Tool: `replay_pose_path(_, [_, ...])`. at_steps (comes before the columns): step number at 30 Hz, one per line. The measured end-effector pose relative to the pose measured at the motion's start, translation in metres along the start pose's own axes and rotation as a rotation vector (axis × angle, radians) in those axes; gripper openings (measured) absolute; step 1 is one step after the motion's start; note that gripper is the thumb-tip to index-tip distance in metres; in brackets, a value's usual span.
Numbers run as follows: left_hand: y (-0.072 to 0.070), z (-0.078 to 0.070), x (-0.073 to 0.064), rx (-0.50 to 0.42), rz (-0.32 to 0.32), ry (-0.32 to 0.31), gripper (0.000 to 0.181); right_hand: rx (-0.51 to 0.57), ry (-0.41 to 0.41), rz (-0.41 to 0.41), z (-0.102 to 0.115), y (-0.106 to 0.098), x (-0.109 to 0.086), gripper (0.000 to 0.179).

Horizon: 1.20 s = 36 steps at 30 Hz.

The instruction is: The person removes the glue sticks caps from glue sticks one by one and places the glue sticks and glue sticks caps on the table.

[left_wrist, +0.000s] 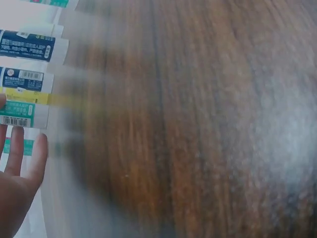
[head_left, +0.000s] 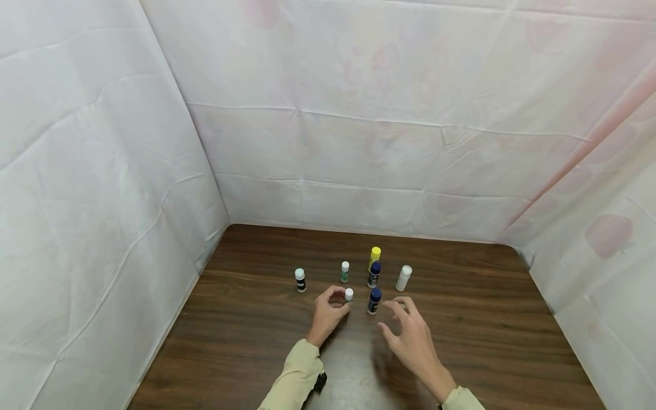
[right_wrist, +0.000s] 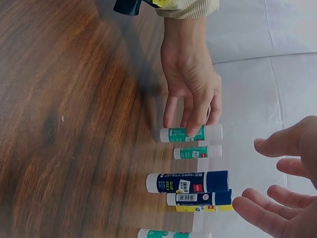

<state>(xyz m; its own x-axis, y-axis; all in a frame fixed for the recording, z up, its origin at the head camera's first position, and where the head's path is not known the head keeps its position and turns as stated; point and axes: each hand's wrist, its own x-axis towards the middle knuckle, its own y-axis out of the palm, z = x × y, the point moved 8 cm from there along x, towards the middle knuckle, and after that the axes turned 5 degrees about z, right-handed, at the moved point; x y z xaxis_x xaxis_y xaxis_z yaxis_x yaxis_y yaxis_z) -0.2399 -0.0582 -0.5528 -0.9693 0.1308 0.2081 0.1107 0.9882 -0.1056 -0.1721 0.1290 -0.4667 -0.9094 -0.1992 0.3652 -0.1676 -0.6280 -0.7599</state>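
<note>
Pinch of the left hand [head_left: 328, 313] narrow, thumb and fingers closed round a green-labelled glue stick [right_wrist: 179, 134], upright and white-capped; base at the wooden table [head_left: 230, 341], contact not clear enough to tell. To the right of this grip, the right hand [head_left: 412, 336]: thumb spread wide from loosely bent fingers, nothing held, fingertips just beside a dark-blue glue stick [head_left: 374, 302], touching or barely apart, cannot tell. Just beyond the grip, a smaller white-capped stick [head_left: 345, 273]. Beyond and to the right, a navy stick [head_left: 373, 277], partly in front of a yellow glue stick [head_left: 376, 252]. Farther right, a white stick [head_left: 404, 279]. Left of the grip, well apart and slightly beyond, a dark-labelled stick [head_left: 300, 280]. Step in hand, as a judgement: positioning the pinched stick among the standing ones; setting down or taking up, cannot tell. Called for next, on the left: a steady vertical hold, then an even release if placing, or a straight lift if taking. On the right: a light touch near the blue cap, against tipping so narrow a base.
</note>
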Motion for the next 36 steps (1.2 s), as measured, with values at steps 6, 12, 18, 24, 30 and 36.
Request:
replay_pose_path(6, [-0.003, -0.011, -0.006, 0.037, -0.033, 0.036, 0.028, 0.013, -0.014, 0.004, 0.001, 0.000, 0.003, 0.047])
replay_pose_path(12, [-0.002, -0.020, -0.012, 0.067, -0.042, 0.067, 0.028, 0.032, -0.039, 0.004, 0.005, 0.001, 0.007, 0.048])
replay_pose_path(18, [0.004, -0.008, -0.012, 0.107, -0.038, 0.109, 0.030, 0.031, -0.076, -0.007, 0.010, 0.000, 0.011, 0.048])
replay_pose_path(24, [0.007, -0.009, -0.011, 0.101, -0.027, 0.156, 0.034, 0.045, -0.092, -0.011, 0.014, 0.002, 0.015, 0.046])
replay_pose_path(30, [0.008, -0.052, -0.019, 0.064, 0.017, 0.190, 0.030, 0.039, -0.128, -0.035, 0.020, 0.003, 0.018, 0.046])
replay_pose_path(36, [0.008, -0.063, -0.025, 0.108, 0.019, 0.229, 0.028, 0.043, -0.154, -0.028, 0.026, 0.006, 0.021, 0.044])
